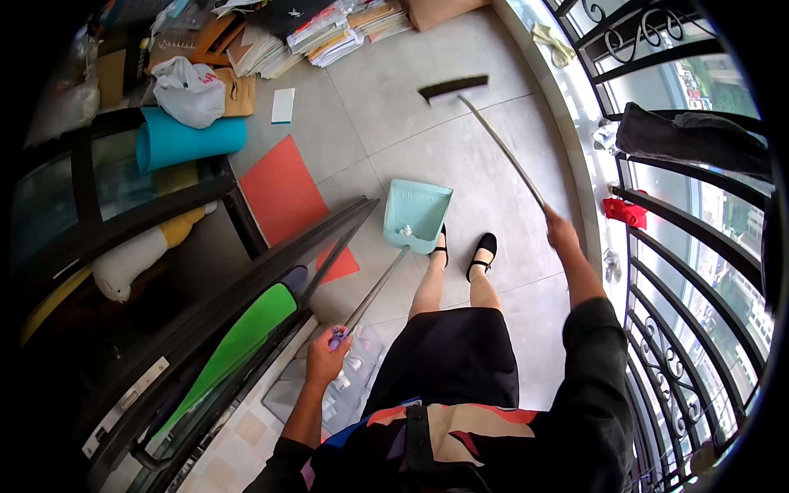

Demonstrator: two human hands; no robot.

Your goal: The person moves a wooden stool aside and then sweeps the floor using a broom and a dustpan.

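My left hand [328, 358] is closed around the upper end of a dustpan's long metal handle. The light green dustpan [421, 207] rests on the floor just ahead of my feet, with a small whitish scrap [406, 231] inside near its handle end. In my right hand [562, 232], held out to the right, is the long pole of a broom [505, 152]. Its dark bristle head [454, 87] is on or just above the grey tiles, farther ahead than the dustpan and apart from it.
Stacked papers [333, 37], a white plastic bag [188, 90] and a rolled blue mat [191, 140] lie at upper left. A red sheet [283, 188] and a small white card [283, 106] are on the floor. A dark-framed door [288, 246] stands left; a railing [682, 237] runs along the right.
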